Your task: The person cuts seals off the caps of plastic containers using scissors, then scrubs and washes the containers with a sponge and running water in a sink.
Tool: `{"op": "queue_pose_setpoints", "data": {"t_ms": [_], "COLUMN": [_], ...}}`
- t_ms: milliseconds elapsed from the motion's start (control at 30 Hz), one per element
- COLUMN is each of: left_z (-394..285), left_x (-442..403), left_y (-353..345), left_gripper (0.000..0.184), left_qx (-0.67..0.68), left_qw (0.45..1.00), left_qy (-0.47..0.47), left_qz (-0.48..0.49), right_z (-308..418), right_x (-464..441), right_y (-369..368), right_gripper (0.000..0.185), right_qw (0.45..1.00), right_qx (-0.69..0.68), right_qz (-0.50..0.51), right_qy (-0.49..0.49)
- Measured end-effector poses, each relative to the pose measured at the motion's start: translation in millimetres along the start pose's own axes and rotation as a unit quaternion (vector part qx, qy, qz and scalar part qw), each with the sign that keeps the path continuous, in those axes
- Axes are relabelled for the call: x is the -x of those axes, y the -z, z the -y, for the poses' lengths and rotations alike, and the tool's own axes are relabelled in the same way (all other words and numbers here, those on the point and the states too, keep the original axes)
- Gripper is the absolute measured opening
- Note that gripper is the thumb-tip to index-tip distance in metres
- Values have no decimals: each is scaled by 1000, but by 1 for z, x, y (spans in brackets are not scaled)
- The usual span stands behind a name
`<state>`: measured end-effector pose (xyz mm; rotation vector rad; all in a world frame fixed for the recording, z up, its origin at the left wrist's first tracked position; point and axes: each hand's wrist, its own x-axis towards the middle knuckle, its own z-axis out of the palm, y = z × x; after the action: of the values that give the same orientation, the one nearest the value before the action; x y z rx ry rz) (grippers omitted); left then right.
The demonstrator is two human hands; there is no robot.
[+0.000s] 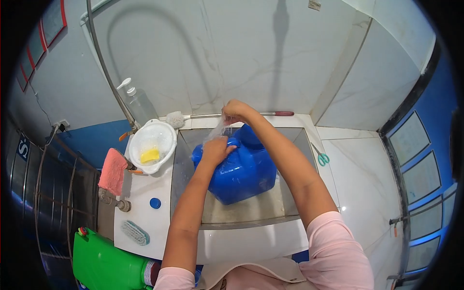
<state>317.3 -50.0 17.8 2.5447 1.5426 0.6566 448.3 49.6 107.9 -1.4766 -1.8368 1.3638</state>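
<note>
A large blue jerrycan (241,176) stands tilted in the grey sink basin (295,193), its surface wet and shiny. My left hand (215,149) grips the top of it near the handle, thumb lying across the blue plastic. Just above and beyond, my right hand (235,111) is closed in a pinch on a thin, clear plastic film (216,131). That film stretches down from the right fingers to the left hand and the can's top edge; where it ends is hidden. Part of the jerrycan lies behind my right forearm.
Along the back ledge lies a long-handled brush (175,119). To the left are a white basin (159,137) with a yellow sponge (150,154), a pump bottle (137,104), a pink cloth (112,171), a blue cap (155,203), a scrub brush (135,232) and a green jerrycan (108,261). Scissors (323,158) lie right.
</note>
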Motion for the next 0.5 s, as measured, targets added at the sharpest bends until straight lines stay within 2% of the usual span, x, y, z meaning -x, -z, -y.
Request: {"op": "queue_pose_setpoints", "data": {"t_ms": [33, 67, 100, 167, 233, 333, 400, 500], "left_z": [-14, -26, -39, -67, -92, -102, -99, -79], "left_x": [-2, -3, -4, -4, 2, 6, 8, 3], "left_y": [5, 3, 0, -3, -5, -2, 2, 8], "left_gripper": [45, 45, 45, 40, 37, 32, 32, 33], "left_qx": [23, 25, 27, 42, 45, 64, 60, 55], "left_qw": [998, 998, 996, 992, 993, 992, 993, 986], "left_qy": [-9, -12, 3, 45, 55, 56, -10, -72], "left_qz": [60, 63, 84, 106, 93, 92, 105, 137], "right_z": [-7, -15, -20, -38, -77, -88, -89, -97], "right_x": [5, 15, 29, 78, 91, 110, 128, 165], "right_y": [2, 8, 12, 7, 2, 1, 0, 8], "right_gripper": [37, 53, 71, 87, 89, 87, 86, 81], "right_qw": [1000, 988, 954, 881, 880, 857, 845, 852], "right_qx": [-3, 133, 267, 355, 336, 356, 365, 415], "right_qz": [-2, -68, -131, -235, -256, -316, -332, -301], "right_qy": [-4, -26, -47, -204, -218, -196, -208, -108]}}
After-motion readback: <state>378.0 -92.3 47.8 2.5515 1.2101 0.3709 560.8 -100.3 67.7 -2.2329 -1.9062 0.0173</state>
